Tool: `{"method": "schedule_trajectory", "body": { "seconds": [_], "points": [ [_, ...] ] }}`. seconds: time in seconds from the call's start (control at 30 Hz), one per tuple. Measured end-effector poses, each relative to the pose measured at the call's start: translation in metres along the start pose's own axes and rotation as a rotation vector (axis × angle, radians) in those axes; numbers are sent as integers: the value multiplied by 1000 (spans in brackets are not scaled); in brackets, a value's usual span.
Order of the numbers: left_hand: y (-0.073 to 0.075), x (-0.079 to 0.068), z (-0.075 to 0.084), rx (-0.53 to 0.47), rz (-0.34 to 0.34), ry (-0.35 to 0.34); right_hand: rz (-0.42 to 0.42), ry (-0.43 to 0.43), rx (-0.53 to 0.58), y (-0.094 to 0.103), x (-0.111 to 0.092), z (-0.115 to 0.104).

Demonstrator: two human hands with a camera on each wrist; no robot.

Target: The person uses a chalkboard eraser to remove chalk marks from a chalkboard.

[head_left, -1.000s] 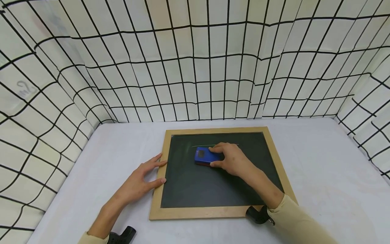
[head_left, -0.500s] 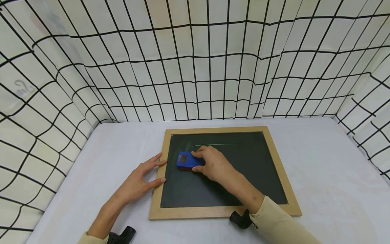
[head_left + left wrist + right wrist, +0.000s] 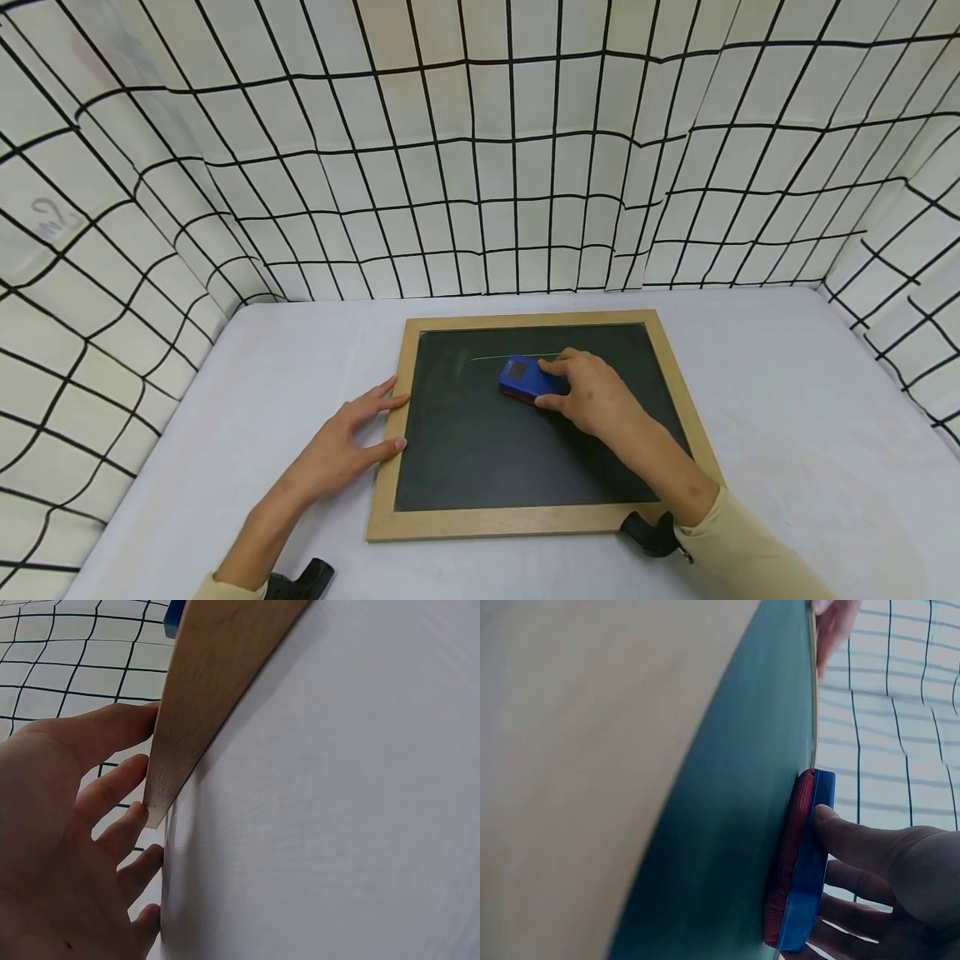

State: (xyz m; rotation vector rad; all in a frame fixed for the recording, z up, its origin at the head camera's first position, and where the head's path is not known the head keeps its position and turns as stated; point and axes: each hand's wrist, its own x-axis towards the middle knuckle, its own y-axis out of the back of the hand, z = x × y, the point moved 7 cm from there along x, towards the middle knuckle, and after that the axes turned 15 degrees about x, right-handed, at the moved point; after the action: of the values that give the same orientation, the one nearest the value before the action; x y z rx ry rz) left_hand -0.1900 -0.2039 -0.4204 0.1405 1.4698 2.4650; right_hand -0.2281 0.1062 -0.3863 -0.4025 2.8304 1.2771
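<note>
A wood-framed chalkboard (image 3: 480,450) lies flat on the white-covered table. My right hand (image 3: 600,396) grips a blue board eraser (image 3: 525,377) by its sides, thumb on the near side. In the right wrist view the dark red pad (image 3: 789,859) of the eraser faces down against the board. A thin chalk line (image 3: 487,358) runs across the upper board, partly hidden behind the eraser and hand. My left hand (image 3: 337,446) rests with spread fingers on the left side of the wooden frame (image 3: 210,682), thumb and fingertips touching its edge.
White walls with a black grid (image 3: 480,175) stand behind the table and on both sides. White cloth (image 3: 825,433) covers the table around the board. A black wrist device (image 3: 651,533) on the right arm overlaps the board's near edge.
My right hand slid the eraser left, below the chalk line, then back right and slightly up toward the line. My left hand stayed at the frame.
</note>
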Motion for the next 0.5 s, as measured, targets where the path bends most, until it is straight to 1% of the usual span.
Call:
{"method": "schedule_trajectory", "body": {
  "seconds": [0.2, 0.3, 0.5],
  "points": [
    [-1, 0, -2, -17, -6, 2, 26, -34, -5, 25, -9, 28],
    [-1, 0, -2, -21, -6, 2, 38, -53, 3, 37, -16, 42],
    [1, 0, 0, -31, -7, 6, 59, -79, -16, 58, -29, 66]
  ]
}}
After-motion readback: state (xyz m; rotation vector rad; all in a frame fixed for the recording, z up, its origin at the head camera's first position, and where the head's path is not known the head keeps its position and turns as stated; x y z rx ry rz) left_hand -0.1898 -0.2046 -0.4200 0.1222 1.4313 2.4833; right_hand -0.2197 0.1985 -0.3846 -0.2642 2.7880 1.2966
